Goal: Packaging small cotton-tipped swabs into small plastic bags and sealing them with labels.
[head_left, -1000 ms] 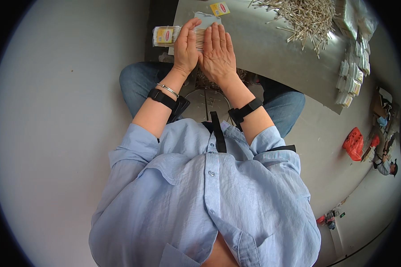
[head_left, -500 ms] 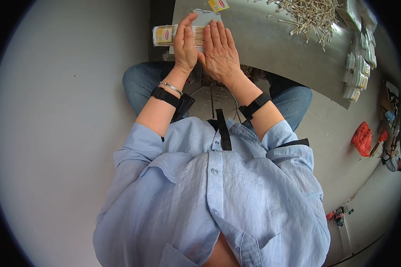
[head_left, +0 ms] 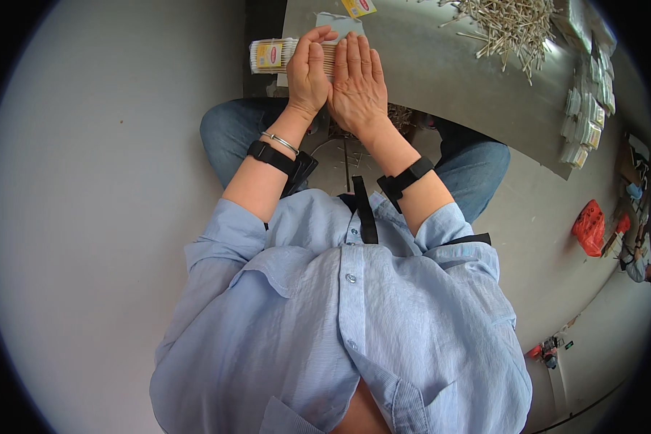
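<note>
My left hand (head_left: 308, 78), fingers loosely curved, and my right hand (head_left: 359, 88), laid flat, sit together over the cotton-swab pack (head_left: 270, 56) on the counter (head_left: 427, 76); beyond lie a yellow-and-white card (head_left: 358, 7) and, farther right, heaped loose swabs (head_left: 515, 27).

swab bundle (head_left: 273, 56) left of heap (head_left: 515, 27)

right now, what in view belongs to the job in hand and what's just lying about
Likely the job:
yellow-labelled swab row at the left hand and right hand
loose swab pile
clear packs with yellow labels

Probably just lying about:
red bag, right
small blue item beyond
</note>
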`<action>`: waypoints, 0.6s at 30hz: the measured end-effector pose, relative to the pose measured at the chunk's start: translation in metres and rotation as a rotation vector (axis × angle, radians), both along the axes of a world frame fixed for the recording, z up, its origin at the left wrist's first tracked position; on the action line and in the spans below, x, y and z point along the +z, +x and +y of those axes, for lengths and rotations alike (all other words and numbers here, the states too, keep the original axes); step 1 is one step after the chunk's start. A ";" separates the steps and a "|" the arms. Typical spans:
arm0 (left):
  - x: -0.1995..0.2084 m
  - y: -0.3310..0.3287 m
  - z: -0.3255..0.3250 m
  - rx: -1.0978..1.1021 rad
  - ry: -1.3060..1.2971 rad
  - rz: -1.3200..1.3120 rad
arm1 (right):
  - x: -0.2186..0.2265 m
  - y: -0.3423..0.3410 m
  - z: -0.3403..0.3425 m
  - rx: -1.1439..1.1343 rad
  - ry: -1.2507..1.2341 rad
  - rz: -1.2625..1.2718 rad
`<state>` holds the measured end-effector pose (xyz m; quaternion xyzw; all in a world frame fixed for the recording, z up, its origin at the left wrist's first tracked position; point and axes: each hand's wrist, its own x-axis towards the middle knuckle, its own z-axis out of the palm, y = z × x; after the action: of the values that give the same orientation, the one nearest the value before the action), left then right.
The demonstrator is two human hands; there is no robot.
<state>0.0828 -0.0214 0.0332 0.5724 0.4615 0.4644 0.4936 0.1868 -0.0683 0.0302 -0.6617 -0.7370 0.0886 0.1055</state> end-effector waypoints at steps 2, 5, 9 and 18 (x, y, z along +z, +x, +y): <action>0.000 0.000 0.000 0.004 0.004 0.012 | 0.001 0.000 -0.001 0.020 0.000 -0.077; -0.001 0.003 0.001 0.004 0.010 0.019 | 0.000 0.004 -0.002 0.044 0.001 -0.141; -0.003 -0.001 0.003 0.007 -0.002 -0.017 | 0.002 0.002 -0.001 0.061 -0.004 -0.141; 0.002 -0.069 0.009 0.333 0.055 0.362 | 0.006 0.007 0.001 0.027 -0.033 -0.011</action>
<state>0.0137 -0.0124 0.0347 0.5754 0.6178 0.4415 0.3038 0.1933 -0.0672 0.0363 -0.6537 -0.7449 0.0986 0.0893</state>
